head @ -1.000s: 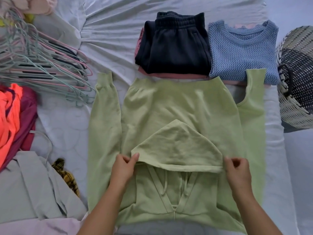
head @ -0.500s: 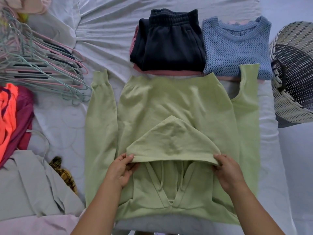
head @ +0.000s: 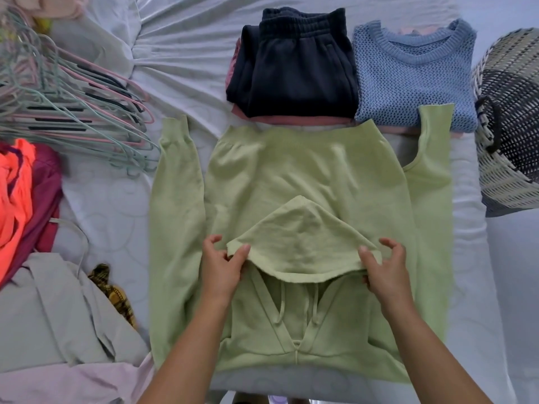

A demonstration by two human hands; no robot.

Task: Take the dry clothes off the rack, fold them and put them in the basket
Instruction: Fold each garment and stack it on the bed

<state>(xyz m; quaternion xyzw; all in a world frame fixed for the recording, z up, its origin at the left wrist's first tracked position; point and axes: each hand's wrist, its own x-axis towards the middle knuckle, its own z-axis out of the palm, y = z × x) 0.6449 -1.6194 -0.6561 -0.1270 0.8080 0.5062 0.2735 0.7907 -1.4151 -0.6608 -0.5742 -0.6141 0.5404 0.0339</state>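
Note:
A light green hoodie point(head: 291, 170) lies flat on the bed with its sleeves stretched away from me. Its hood point(head: 300, 243) is folded up over the body. My left hand point(head: 221, 266) pinches the hood's left corner between thumb and fingers. My right hand point(head: 382, 266) pinches the hood's right corner. Folded dark navy pants point(head: 297, 65) on a pink garment and a folded blue knit sweater point(head: 414, 77) lie beyond the hoodie. A woven basket point(head: 510, 126) stands at the right edge of the bed.
A pile of pink and green hangers point(head: 67, 103) lies at the left. Unfolded clothes sit at the lower left: an orange and maroon heap point(head: 20, 199), a grey garment point(head: 49, 316), a plaid piece point(head: 113, 290) and a pale pink one point(head: 73, 383).
Both hands have gone from holding the hood's edge flat to pinching its corners, lifting the edge slightly. The hood sits a little higher on the hoodie's body.

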